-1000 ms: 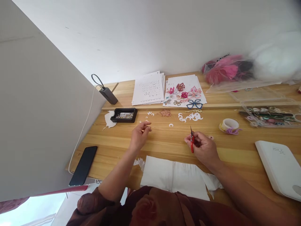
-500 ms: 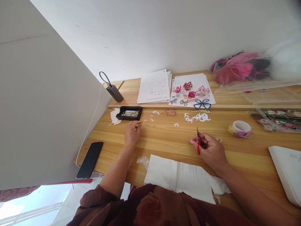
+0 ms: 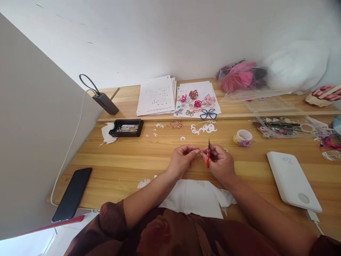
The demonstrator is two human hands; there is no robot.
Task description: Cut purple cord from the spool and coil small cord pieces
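Note:
My right hand [image 3: 221, 163] holds small red-handled scissors [image 3: 208, 159], their dark tips pointing away from me. Its thumb and forefinger meet the fingertips of my left hand [image 3: 182, 160], which is closed in a pinch. Whatever lies between the fingertips is too small to make out. Beyond the hands are white crescent-shaped paper pieces [image 3: 210, 128], a single white crescent [image 3: 182, 138] and a cluster of pinkish-brown rings [image 3: 177, 124]. A black tray [image 3: 138, 128] of small beads sits to the left.
Cut-out paper sheets [image 3: 144, 103] and flower ornaments [image 3: 208, 114] lie at the back. A tape roll [image 3: 244, 135], clear box [image 3: 287, 133] and white power bank [image 3: 290, 177] are right. A black phone [image 3: 73, 193] is left; white tissue [image 3: 194, 195] lies near my body.
My left hand has moved right from beside the black tray and now meets my right hand's fingertips. The view has shifted right, showing more of the power bank and a basket.

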